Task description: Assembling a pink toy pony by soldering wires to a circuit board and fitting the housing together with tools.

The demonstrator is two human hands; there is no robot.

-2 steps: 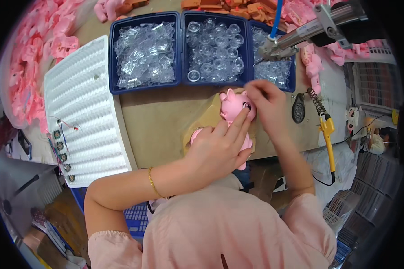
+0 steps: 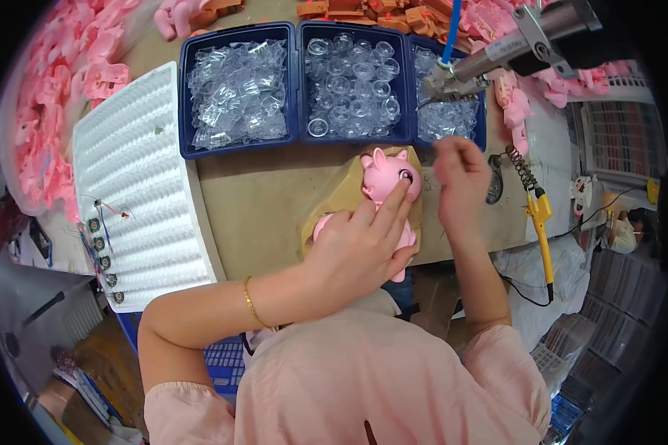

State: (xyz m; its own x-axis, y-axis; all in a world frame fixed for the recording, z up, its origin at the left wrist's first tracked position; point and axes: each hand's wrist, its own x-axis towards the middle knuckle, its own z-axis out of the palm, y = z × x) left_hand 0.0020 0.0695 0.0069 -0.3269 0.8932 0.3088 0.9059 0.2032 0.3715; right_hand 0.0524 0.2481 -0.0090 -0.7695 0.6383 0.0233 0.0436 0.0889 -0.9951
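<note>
A pink animal toy (image 2: 382, 176) with pointed ears and a large dark eye lies in a tan, shaped holder (image 2: 326, 200) on the bench. My left hand (image 2: 360, 237) reaches across its body and holds it there. The index and middle fingers stretch up to the eye, and the thumb rests lower on the body. Part of the toy is hidden beneath this hand. Just right of the toy's head, my right hand (image 2: 462, 178) is raised with its fingers curled in. It is apart from the toy, and anything between its fingertips is too small or blurred to make out.
Behind the toy stand blue bins (image 2: 297, 89) of clear plastic parts. A metal cylinder arm (image 2: 508, 52) overhangs the right bin. A yellow corded tool (image 2: 542, 222) hangs from a spring at right. White ridged tray (image 2: 137, 193) at left; pink parts (image 2: 44, 126) pile beyond it.
My right hand has moved away from the toy's head, to the right. My left hand stays on the toy.
</note>
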